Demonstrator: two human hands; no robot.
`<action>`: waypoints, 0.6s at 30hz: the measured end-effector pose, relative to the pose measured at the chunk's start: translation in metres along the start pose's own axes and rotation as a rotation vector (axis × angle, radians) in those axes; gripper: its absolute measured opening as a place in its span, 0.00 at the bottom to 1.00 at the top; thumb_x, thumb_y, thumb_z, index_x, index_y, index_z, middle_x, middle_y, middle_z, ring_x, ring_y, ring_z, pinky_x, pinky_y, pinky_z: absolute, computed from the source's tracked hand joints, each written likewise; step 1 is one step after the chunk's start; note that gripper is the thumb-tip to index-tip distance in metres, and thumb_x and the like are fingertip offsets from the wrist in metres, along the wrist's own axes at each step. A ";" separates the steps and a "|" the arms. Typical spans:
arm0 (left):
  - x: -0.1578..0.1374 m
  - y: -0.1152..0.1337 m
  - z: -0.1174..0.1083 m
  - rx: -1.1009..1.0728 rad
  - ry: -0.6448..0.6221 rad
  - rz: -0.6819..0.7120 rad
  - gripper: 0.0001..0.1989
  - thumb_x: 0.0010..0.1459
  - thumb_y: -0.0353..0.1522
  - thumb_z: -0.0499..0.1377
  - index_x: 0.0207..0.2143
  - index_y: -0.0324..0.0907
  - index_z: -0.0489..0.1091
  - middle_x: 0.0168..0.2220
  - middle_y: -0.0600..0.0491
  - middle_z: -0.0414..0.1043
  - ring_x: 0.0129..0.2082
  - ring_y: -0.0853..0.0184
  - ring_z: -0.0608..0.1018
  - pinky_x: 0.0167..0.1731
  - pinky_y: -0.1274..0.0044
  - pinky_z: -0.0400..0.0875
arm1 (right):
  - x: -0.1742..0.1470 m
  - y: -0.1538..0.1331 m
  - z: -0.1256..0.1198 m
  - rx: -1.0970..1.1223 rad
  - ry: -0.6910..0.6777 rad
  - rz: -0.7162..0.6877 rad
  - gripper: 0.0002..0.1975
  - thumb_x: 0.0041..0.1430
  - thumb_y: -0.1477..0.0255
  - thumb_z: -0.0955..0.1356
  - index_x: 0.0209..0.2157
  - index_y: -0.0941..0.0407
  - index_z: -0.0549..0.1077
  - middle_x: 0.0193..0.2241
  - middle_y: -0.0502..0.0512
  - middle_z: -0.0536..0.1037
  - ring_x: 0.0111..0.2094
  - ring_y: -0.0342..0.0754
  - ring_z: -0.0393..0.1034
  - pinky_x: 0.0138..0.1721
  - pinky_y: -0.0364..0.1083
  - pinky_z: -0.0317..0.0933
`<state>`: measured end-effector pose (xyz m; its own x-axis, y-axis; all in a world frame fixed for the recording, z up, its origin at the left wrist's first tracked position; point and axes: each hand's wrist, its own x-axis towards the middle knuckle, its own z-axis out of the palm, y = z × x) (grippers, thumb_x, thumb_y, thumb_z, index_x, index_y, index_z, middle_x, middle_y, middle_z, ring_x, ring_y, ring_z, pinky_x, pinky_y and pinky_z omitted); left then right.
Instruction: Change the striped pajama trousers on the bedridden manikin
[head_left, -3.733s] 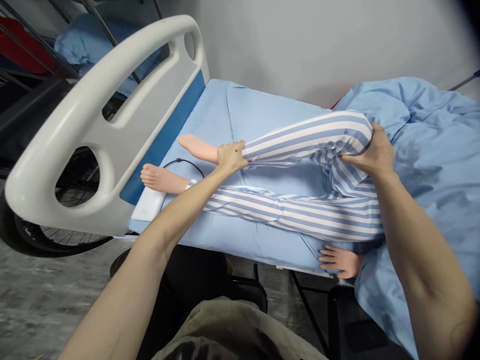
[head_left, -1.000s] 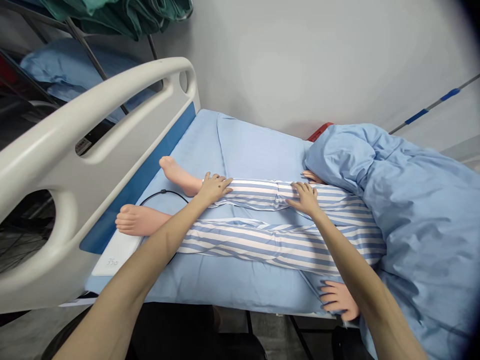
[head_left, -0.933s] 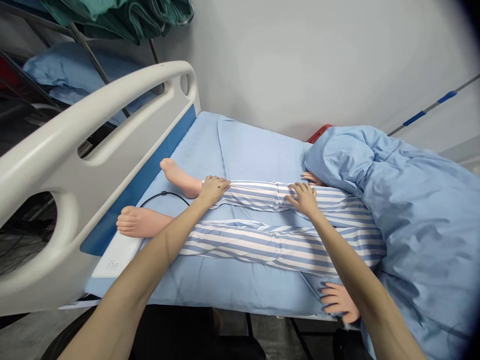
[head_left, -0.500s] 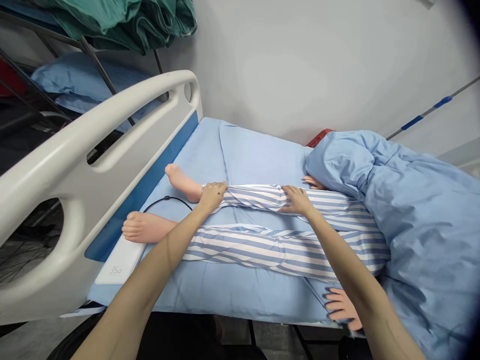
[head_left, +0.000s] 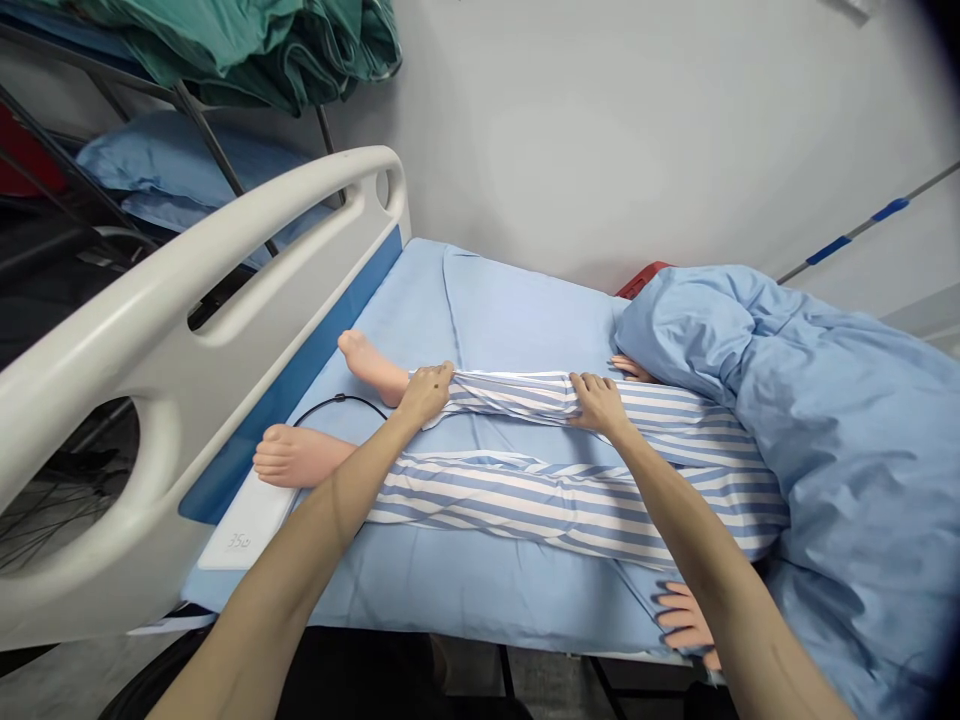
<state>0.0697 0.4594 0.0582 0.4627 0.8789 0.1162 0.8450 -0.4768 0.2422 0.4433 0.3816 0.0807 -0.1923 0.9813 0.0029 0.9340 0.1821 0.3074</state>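
A manikin lies on the bed in blue-and-white striped trousers [head_left: 495, 490], with its bare plastic feet [head_left: 304, 457] towards the footboard. My left hand [head_left: 429, 392] is wrapped over the far trouser leg just above the ankle. Higher up, around the knee of that same leg, my right hand [head_left: 598, 403] is closed over the cloth. Between my hands the striped fabric is pulled into lengthwise folds. The near leg lies straight, partly behind my left forearm. One manikin hand [head_left: 686, 618] rests by the near bed edge, partly hidden by my right arm.
A cream footboard [head_left: 225, 230] stands at the left. A white device [head_left: 240, 535] with lit digits and a black cable [head_left: 341, 398] lie near the feet. A bunched blue quilt [head_left: 847, 430] covers the manikin's upper part. Behind the footboard is a rack with pillows [head_left: 187, 155].
The whole view has shifted slightly to the left, so things appear a little further right. Both hands stay on the far trouser leg, with hardly any movement along it.
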 end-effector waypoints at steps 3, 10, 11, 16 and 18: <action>-0.001 -0.007 -0.004 0.000 0.016 -0.027 0.15 0.61 0.24 0.46 0.46 0.37 0.67 0.36 0.42 0.76 0.38 0.57 0.77 0.39 0.71 0.65 | 0.002 0.003 -0.003 0.013 -0.004 0.002 0.45 0.44 0.62 0.73 0.62 0.62 0.58 0.54 0.71 0.69 0.51 0.64 0.63 0.52 0.55 0.51; -0.003 -0.010 -0.006 0.063 -0.020 0.060 0.17 0.62 0.24 0.45 0.49 0.33 0.68 0.41 0.36 0.75 0.45 0.54 0.76 0.48 0.64 0.64 | 0.001 -0.001 0.002 0.065 -0.009 0.006 0.45 0.45 0.63 0.73 0.63 0.60 0.57 0.55 0.71 0.69 0.53 0.65 0.62 0.54 0.57 0.52; -0.004 -0.010 -0.006 0.059 -0.007 0.069 0.18 0.63 0.25 0.44 0.51 0.32 0.67 0.43 0.36 0.75 0.47 0.54 0.75 0.50 0.63 0.64 | 0.001 -0.002 0.002 0.067 -0.010 0.009 0.45 0.45 0.64 0.73 0.64 0.60 0.56 0.55 0.71 0.68 0.54 0.65 0.62 0.55 0.58 0.52; -0.038 -0.001 -0.009 -0.015 0.143 0.130 0.21 0.66 0.33 0.46 0.56 0.33 0.65 0.58 0.35 0.66 0.61 0.52 0.65 0.60 0.61 0.58 | -0.022 -0.014 -0.002 0.101 0.057 0.098 0.43 0.50 0.64 0.70 0.65 0.61 0.54 0.64 0.73 0.58 0.65 0.70 0.49 0.60 0.67 0.46; -0.069 0.003 -0.010 -0.079 0.170 0.149 0.20 0.67 0.35 0.46 0.55 0.35 0.67 0.58 0.37 0.66 0.61 0.54 0.65 0.61 0.63 0.58 | -0.046 -0.028 -0.006 0.217 0.103 0.150 0.35 0.57 0.62 0.66 0.63 0.62 0.59 0.64 0.72 0.60 0.65 0.68 0.51 0.60 0.65 0.50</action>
<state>0.0379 0.3975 0.0603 0.5229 0.7919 0.3155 0.7442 -0.6045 0.2841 0.4243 0.3313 0.0782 -0.0666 0.9889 0.1326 0.9948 0.0556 0.0854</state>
